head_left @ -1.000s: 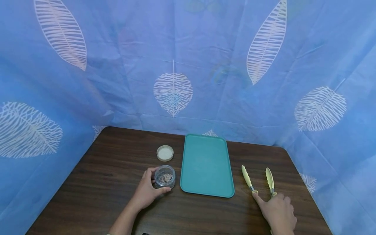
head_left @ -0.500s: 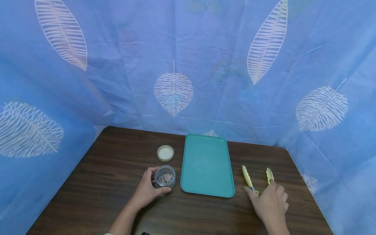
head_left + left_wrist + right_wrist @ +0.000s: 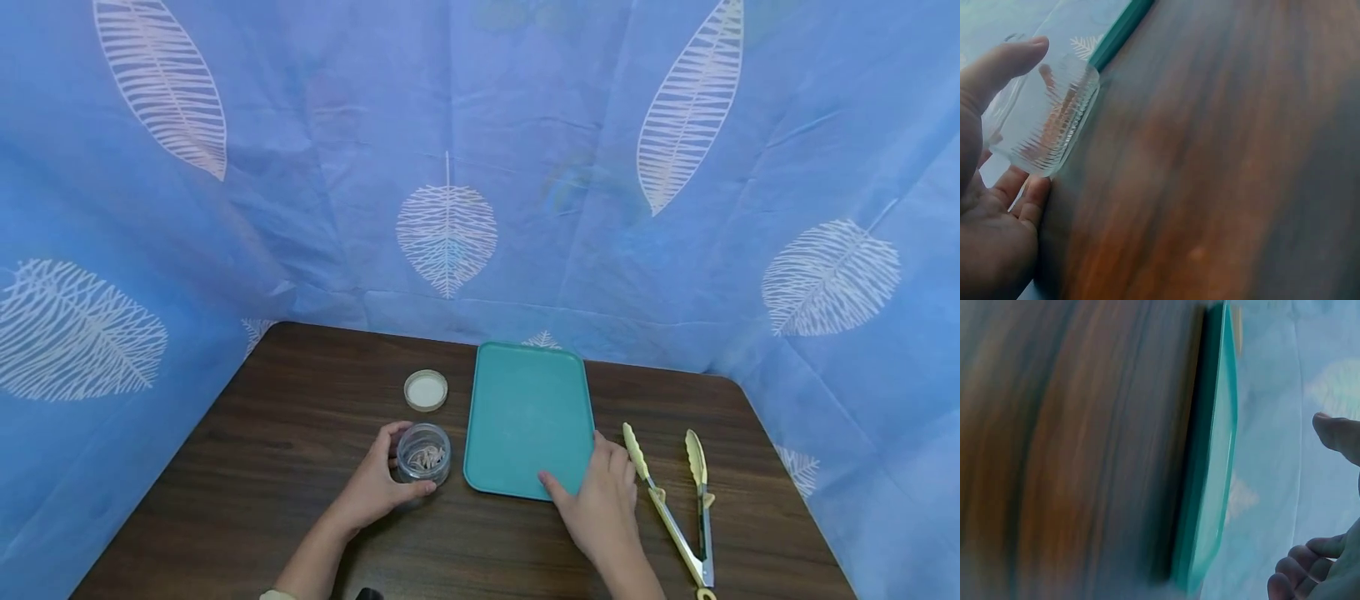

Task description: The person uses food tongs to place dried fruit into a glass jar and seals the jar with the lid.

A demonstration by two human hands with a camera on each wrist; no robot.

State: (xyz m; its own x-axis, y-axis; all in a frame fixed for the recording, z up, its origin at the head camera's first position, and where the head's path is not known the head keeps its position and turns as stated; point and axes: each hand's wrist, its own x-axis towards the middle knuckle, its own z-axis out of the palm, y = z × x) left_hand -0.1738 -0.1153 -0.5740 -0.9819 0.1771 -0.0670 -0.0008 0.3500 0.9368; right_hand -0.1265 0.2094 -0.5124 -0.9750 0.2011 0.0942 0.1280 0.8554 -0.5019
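Two hands, left hand (image 3: 372, 487) gripping unlabelled jar (image 3: 423, 453)

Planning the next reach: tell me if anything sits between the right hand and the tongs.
Nothing visible does. The right hand rests over the tray's near right corner, and the tongs lie on bare table just to its right.

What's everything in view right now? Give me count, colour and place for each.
jar: one, clear, small pale pieces inside, lid off, left of the tray.
lid: one, cream, on the table behind the jar.
tray: one, teal, centre of the table.
tongs: one pair, pale yellow, lying right of the tray.
table: one, dark wood.
curtain: blue, white leaf print, surrounding the table.
left hand: holds the jar.
right hand: over the tray's near right corner.
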